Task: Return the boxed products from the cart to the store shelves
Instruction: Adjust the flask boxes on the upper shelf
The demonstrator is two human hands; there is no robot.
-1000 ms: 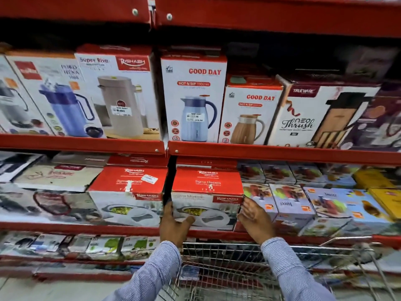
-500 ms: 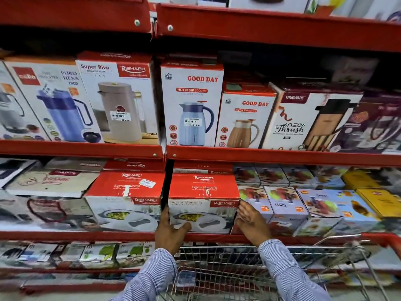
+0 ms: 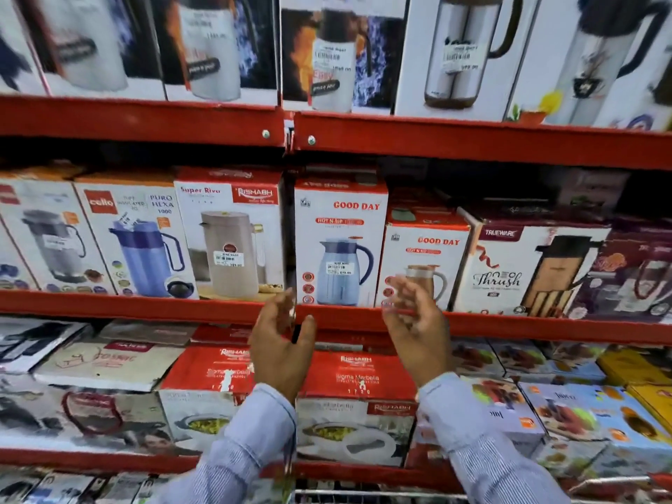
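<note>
The background was a store rack of red steel shelves (image 3: 145, 307) packed with boxed goods. The landmark was the red casserole box (image 3: 358, 405), which lay flat with its printed face outward so that shoppers could read it. A matching red box (image 3: 205, 391) lay just left of it. Directly above the casserole box, upright flask boxes (image 3: 340, 245) stood in a row. The left hand (image 3: 280, 343) and right hand (image 3: 418, 329) hovered above the casserole box, both released and holding nothing, apparently because the box was already seated. The cart rim (image 3: 363, 494) showed below the casserole box.
</note>
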